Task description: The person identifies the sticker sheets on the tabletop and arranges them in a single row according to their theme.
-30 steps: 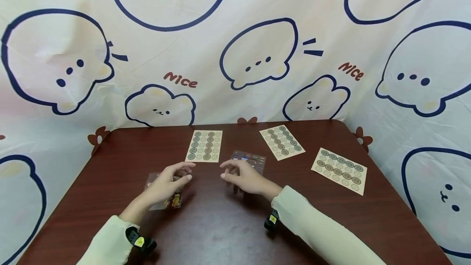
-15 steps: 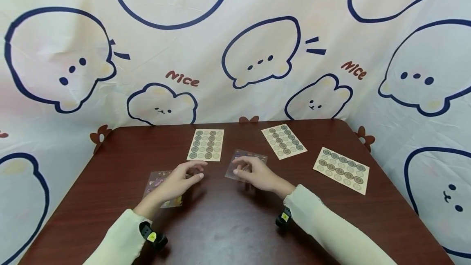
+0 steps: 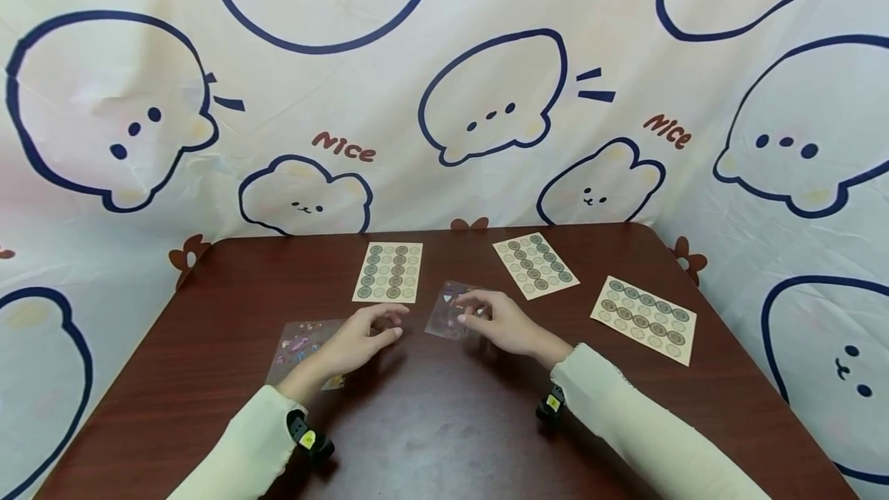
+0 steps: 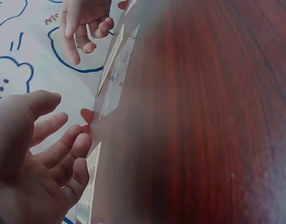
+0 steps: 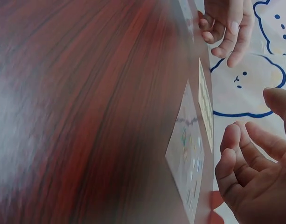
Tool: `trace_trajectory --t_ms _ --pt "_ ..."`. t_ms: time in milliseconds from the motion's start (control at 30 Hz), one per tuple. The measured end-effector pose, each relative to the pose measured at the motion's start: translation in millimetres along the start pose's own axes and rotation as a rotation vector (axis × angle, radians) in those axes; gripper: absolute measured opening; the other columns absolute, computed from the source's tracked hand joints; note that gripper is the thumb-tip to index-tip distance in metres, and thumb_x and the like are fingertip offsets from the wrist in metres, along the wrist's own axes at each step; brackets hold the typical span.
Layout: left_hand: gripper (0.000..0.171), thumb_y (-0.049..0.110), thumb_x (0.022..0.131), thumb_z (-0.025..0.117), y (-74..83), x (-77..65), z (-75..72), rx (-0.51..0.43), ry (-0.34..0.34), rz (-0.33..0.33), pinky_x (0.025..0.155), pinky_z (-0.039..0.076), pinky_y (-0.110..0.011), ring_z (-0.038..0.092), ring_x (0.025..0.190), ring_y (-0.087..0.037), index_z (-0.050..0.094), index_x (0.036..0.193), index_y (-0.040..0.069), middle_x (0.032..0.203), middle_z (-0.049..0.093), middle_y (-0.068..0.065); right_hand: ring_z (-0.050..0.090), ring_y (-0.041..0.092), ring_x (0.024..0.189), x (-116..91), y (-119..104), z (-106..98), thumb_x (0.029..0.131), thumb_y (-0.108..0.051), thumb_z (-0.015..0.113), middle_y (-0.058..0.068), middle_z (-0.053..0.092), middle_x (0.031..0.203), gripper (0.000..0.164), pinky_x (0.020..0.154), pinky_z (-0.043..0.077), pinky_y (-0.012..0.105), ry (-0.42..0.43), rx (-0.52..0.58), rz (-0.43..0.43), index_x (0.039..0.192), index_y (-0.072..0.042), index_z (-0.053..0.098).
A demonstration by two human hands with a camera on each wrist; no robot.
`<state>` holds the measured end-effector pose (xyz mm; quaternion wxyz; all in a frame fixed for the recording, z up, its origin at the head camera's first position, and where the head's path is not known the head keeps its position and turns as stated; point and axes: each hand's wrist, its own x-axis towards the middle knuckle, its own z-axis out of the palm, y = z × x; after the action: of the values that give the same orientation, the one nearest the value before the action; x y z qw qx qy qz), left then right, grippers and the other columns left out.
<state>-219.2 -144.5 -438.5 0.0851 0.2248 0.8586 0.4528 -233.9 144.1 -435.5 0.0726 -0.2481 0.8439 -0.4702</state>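
Dark red-brown wood-grain table (image 3: 424, 438), glossy toward the near edge. Black wrist units (image 3: 322, 448) bear yellow labels (image 3: 308, 440); print too small to read. Left hand (image 3: 357, 342): raised above the table, fingers loosely bent, thumb apart, grasp unfilled. Right hand (image 3: 503, 322): same pose, mirrored, likewise holding nothing. Clear plastic sheet with small coloured motifs (image 3: 299, 346) lies below the left hand and wrist; second clear plastic sheet (image 3: 444, 316) lies partly beneath the right hand. Farther: three cream rectangular paper sheets with rows of circles (image 3: 387, 272). Behind: white cartoon-printed fabric backdrop (image 3: 389, 99), "Nice" legible twice in red-brown lettering (image 3: 343, 147).
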Motion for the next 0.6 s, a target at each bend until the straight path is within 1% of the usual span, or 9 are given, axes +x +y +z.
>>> trace_trajectory --t_ms 200,333,600 --pt "0.038 0.008 0.099 0.059 4.1 9.4 5.4 0.002 -0.016 0.021 0.089 0.049 -0.035 0.064 0.102 -0.023 0.058 0.135 -0.004 0.118 0.068 -0.022 0.052 0.010 0.064 -5 6 -10 0.099 -0.018 0.063 0.011 0.065 0.100 0.039 0.054 0.048 0.026 -0.019 -0.036 0.068 0.134 0.000 0.061" --pt "0.038 0.009 0.100 0.059 6.2 13.9 7.8 0.018 -0.017 0.019 0.088 0.049 -0.035 0.063 0.101 -0.022 0.058 0.135 -0.003 0.117 0.068 -0.021 0.053 0.012 0.066 -7 12 -17 0.099 -0.019 0.063 0.008 0.064 0.100 0.038 0.057 0.048 0.026 -0.016 -0.080 0.098 0.133 -0.002 0.062" --pt "0.036 0.011 0.101 0.059 7.8 22.4 15.9 0.043 -0.023 -0.034 0.086 0.048 -0.035 0.063 0.099 -0.020 0.059 0.136 0.003 0.118 0.068 -0.015 0.058 0.015 0.076 -10 21 -26 0.097 -0.017 0.066 0.008 0.065 0.097 0.036 0.063 0.049 0.025 0.014 -0.134 0.130 0.129 0.000 0.063"
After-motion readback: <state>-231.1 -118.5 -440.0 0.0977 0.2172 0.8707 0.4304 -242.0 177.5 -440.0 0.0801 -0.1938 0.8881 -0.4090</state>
